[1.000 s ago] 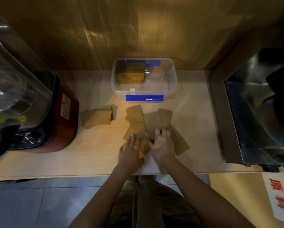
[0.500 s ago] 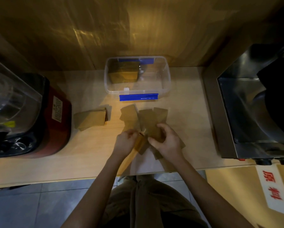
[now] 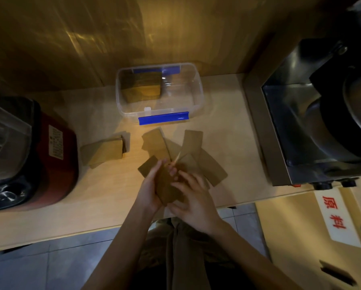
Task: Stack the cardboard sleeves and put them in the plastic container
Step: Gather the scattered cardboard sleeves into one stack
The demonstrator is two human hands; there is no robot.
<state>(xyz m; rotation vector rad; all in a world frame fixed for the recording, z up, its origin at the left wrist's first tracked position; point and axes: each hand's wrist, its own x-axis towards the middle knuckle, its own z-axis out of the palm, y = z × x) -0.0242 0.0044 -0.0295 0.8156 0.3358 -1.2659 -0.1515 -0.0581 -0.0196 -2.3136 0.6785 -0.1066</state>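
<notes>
Brown cardboard sleeves (image 3: 193, 149) lie fanned out on the wooden counter in front of me. My left hand (image 3: 149, 190) and my right hand (image 3: 193, 197) together grip a small bunch of sleeves (image 3: 167, 185) lifted just above the counter's near edge. A neat stack of sleeves (image 3: 104, 151) rests to the left. The clear plastic container (image 3: 197, 95) with blue clips stands behind the loose sleeves and holds a stack of sleeves (image 3: 143, 87) in its left half.
A red and black appliance (image 3: 49, 155) with a clear jug fills the left of the counter. A steel machine (image 3: 313, 114) stands at the right. A wooden wall rises behind the container. A cardboard box with a red-lettered label (image 3: 334, 216) sits below right.
Both hands went from pressing flat on the loose sleeves to gathering some and lifting them as a bunch between the palms. The view shifted slightly left.
</notes>
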